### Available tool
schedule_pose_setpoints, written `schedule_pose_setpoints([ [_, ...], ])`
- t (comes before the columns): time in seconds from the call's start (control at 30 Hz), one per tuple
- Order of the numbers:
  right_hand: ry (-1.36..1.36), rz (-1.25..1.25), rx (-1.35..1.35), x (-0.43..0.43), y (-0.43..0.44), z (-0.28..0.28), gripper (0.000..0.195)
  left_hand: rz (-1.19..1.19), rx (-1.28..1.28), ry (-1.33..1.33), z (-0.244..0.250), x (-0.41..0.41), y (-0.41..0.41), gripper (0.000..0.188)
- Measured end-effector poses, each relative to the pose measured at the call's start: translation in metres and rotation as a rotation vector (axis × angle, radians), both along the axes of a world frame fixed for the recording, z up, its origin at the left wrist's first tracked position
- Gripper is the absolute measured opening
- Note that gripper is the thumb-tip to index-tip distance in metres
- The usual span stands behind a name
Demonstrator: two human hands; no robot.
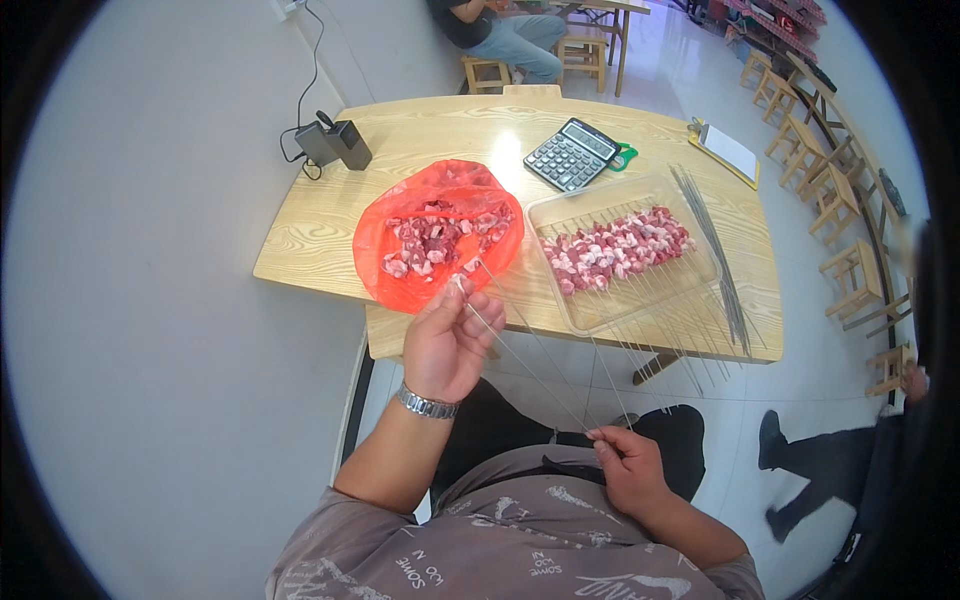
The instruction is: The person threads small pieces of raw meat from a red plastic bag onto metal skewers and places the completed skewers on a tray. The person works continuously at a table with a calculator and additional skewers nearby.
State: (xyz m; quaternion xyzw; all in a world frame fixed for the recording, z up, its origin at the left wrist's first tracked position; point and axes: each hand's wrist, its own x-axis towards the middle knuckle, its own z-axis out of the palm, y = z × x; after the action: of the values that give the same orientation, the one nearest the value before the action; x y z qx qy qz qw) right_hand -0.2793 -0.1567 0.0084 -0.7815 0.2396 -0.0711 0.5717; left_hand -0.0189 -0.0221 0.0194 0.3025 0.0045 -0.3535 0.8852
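My left hand (450, 337), with a metal watch on its wrist, pinches a small pale piece of meat (458, 280) at the far end of a thin metal skewer (525, 365). My right hand (634, 461) grips the near end of that skewer, low in front of my shirt. A second skewer (525, 319) runs from the right hand towards the bag. Just beyond the left fingertips lies an open red plastic bag (375, 281) with cut raw meat chunks (431, 232) in it. To its right, a clear plastic tray (551, 202) holds several loaded meat skewers (615, 247), their bare ends over the near rim.
A bundle of bare metal skewers (712, 255) lies right of the tray. Behind are a calculator (574, 154), a green object (625, 156), a clipboard (726, 152) and black power adapters (334, 142). One person (499, 41) sits beyond the wooden table (315, 247); another (832, 465) is at right.
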Motion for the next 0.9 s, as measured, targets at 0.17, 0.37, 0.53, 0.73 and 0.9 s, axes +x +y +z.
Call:
schedule_pose_setpoints([
  [0.17,0.015,0.017,0.007,0.003,0.003,-0.001,0.016,-0.030,-0.032,0.002,0.002,-0.006,-0.001,0.023],
  [0.37,0.015,0.040,-0.033,0.008,0.004,0.002,0.015,-0.080,-0.094,0.015,-0.005,-0.001,0.004,0.026],
  [0.53,0.038,0.016,-0.023,0.004,0.001,-0.002,0.015,-0.158,-0.158,0.033,0.019,0.003,0.006,0.037],
  [0.73,0.037,0.003,-0.029,0.003,0.000,-0.005,0.016,-0.008,-0.047,0.000,0.025,0.011,0.004,0.037],
  [0.9,0.004,0.005,-0.064,0.006,0.000,-0.004,0.016,0.055,0.042,-0.080,0.020,0.011,0.004,0.029],
])
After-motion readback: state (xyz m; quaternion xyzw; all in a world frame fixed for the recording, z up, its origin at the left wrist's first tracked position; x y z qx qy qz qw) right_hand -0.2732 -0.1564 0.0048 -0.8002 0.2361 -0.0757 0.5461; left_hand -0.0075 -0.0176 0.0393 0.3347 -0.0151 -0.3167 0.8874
